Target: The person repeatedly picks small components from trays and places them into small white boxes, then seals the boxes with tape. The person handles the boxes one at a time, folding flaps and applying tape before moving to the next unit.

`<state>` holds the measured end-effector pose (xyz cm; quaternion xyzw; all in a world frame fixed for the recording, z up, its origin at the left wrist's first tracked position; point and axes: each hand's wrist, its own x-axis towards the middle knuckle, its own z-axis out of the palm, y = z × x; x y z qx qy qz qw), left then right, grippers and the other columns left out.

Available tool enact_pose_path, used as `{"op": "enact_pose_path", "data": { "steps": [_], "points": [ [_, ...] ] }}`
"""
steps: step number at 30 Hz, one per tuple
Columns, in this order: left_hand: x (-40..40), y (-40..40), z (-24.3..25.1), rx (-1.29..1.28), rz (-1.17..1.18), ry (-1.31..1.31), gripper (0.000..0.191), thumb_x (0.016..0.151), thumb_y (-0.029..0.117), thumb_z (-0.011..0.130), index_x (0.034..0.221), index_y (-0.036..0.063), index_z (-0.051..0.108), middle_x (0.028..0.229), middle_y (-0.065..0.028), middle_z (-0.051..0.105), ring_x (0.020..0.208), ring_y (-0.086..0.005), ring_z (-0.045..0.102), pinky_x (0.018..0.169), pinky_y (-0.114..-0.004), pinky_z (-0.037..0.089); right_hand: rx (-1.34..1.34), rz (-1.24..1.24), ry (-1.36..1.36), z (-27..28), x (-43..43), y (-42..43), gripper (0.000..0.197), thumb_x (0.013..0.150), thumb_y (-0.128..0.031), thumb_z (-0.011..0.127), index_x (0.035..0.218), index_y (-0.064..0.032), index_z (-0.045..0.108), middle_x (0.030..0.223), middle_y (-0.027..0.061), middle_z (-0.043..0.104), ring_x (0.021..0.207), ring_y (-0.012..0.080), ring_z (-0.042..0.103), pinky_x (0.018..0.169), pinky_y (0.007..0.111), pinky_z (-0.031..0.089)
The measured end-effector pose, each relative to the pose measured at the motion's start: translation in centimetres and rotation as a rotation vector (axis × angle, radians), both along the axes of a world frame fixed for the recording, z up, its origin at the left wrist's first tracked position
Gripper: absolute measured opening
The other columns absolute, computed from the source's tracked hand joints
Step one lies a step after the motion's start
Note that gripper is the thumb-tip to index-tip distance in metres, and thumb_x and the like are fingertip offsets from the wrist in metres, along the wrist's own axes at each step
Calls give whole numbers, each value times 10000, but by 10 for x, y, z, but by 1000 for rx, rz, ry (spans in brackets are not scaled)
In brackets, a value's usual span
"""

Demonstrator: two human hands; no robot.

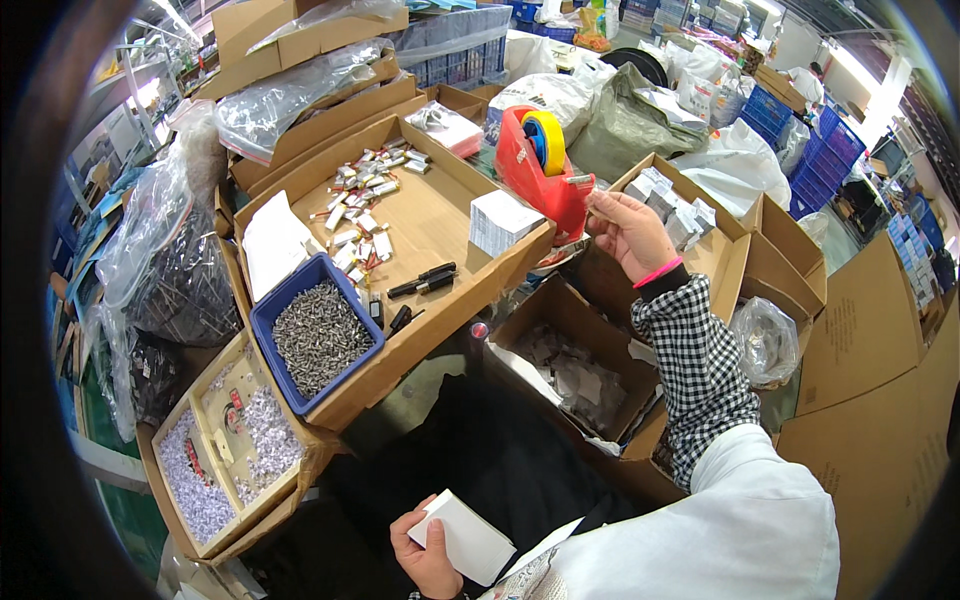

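Low in the view, my left hand (427,555) grips a stack of white cards or small sheets (465,538), thumb on top. My right hand (626,229) is raised at the cutting end of a red tape dispenser (512,166). Its thumb and forefinger are pinched together, seemingly on a short end of tape; the piece is too small to tell clearly. A yellow roll of tape (553,142) sits in the dispenser. Left of the dispenser, a block of stacked white cards (501,222) rests at the corner of a shallow cardboard tray (450,296).
The tray holds small battery packs with wires (364,180) and black pen-like devices (427,280). A blue bin of small metal parts (321,337) sits beside a divided box of small white pieces (225,450). An open carton (577,367) with scraps and a box of bundled packets (671,206) are at right.
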<state>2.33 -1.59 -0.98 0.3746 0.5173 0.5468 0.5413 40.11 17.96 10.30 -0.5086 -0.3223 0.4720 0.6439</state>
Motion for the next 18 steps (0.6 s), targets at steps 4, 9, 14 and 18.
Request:
{"op": "enact_pose_path", "data": {
  "steps": [4, 9, 14, 18],
  "points": [
    [-3, -4, -4, -1, -54, 27, 306, 852, -28, 588, 1135, 22, 482, 1068, -125, 570, 979, -198, 548, 894, -324, 431, 67, 12, 124, -15, -4, 5, 210, 903, -200, 599, 1029, -32, 590, 933, 35, 639, 780, 99, 607, 671, 225, 513],
    [-6, -6, -2, -13, -41, 98, 371, 839, -34, 602, 1171, 31, 451, 1087, -117, 545, 988, -189, 530, 897, -317, 418, 178, -59, 293, -35, -14, 16, 198, 906, -179, 593, 1029, -26, 570, 896, 31, 628, 768, 102, 600, 682, 227, 514],
    [-9, 5, 5, 31, 71, 94, 359, 833, 9, 596, 1158, 35, 443, 1168, -184, 539, 1034, -243, 546, 922, -351, 426, 68, -16, 626, -43, -35, 7, 157, 921, -168, 569, 1004, -36, 555, 866, 16, 598, 750, 100, 578, 696, 224, 505],
    [-15, 7, 2, 142, 26, 219, 338, 825, -53, 565, 1122, 25, 422, 1207, -212, 531, 1085, -239, 536, 945, -365, 426, -47, 200, 278, -60, -87, -46, 132, 921, -136, 558, 998, -29, 560, 860, 31, 600, 728, 102, 577, 669, 227, 491]
  ]
}}
